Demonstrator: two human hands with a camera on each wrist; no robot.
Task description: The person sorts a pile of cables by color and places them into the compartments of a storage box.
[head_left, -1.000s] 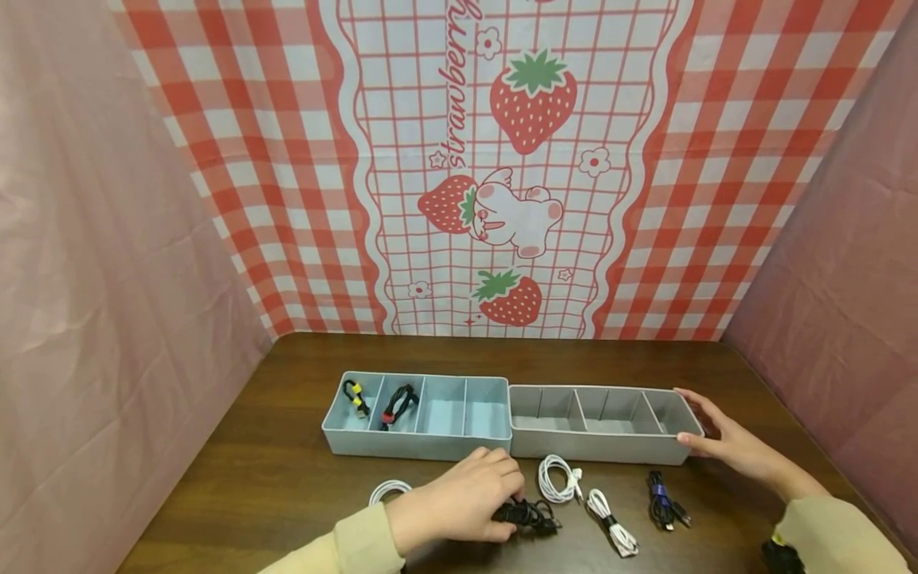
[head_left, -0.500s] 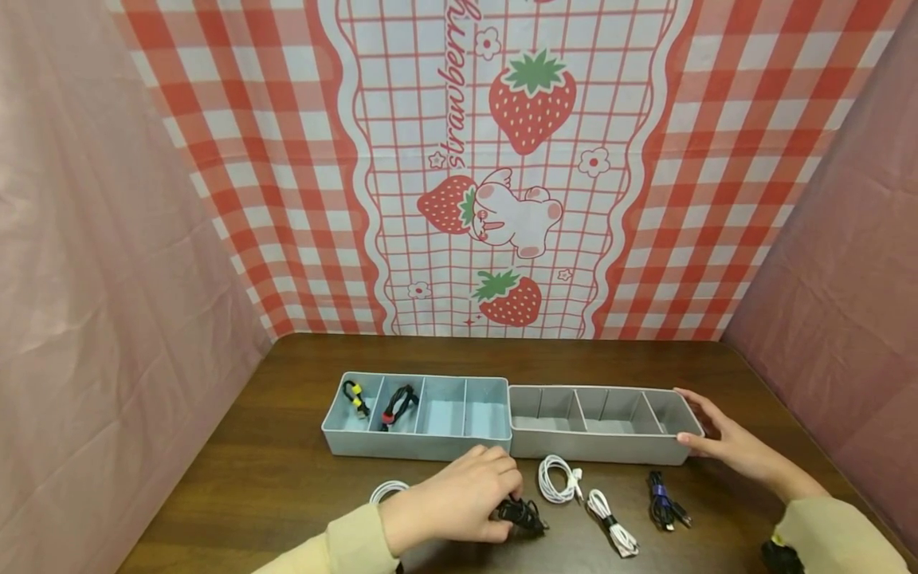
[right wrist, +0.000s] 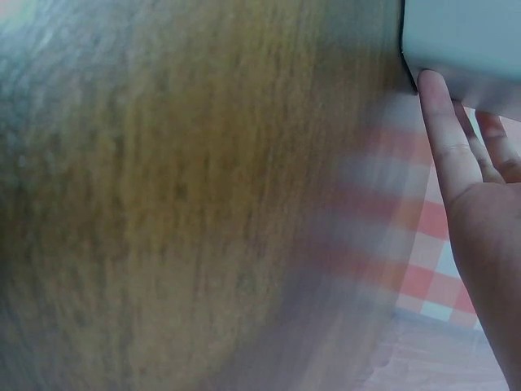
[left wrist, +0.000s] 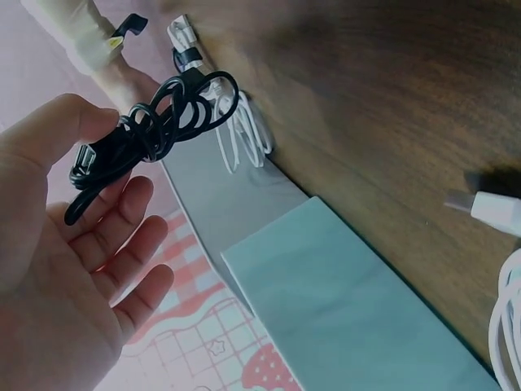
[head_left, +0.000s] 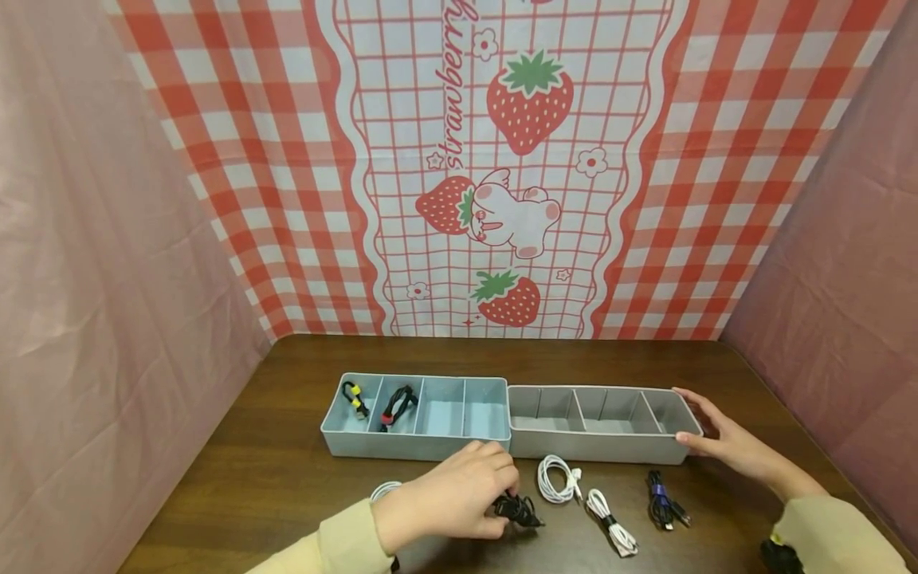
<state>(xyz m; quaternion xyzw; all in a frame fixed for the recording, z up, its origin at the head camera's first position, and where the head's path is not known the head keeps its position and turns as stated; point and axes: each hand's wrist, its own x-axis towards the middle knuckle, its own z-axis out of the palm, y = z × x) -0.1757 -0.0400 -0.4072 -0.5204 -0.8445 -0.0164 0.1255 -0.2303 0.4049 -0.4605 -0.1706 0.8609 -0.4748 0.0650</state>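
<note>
Fingers (head_left: 505, 472) of the left hand (head_left: 460, 491) pinch a coiled, slender black cable (head_left: 519, 510), its long axis slanting rightward toward the person, before a pale-blue divided plastic box (head_left: 402, 446); the spread right hand (head_left: 727, 438) touches a long grey divided plastic box (head_left: 595, 448)

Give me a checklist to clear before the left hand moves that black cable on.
1. Left hand pinching the black cable: ok.
2. Right hand touching the grey box at its end: ok.
3. Room in the blue box: ok, the rightmost compartment shows no cable.
4. Cable over a compartment: not ok, it is on the near side of both boxes.
5. Intended compartment: cannot tell.
</note>
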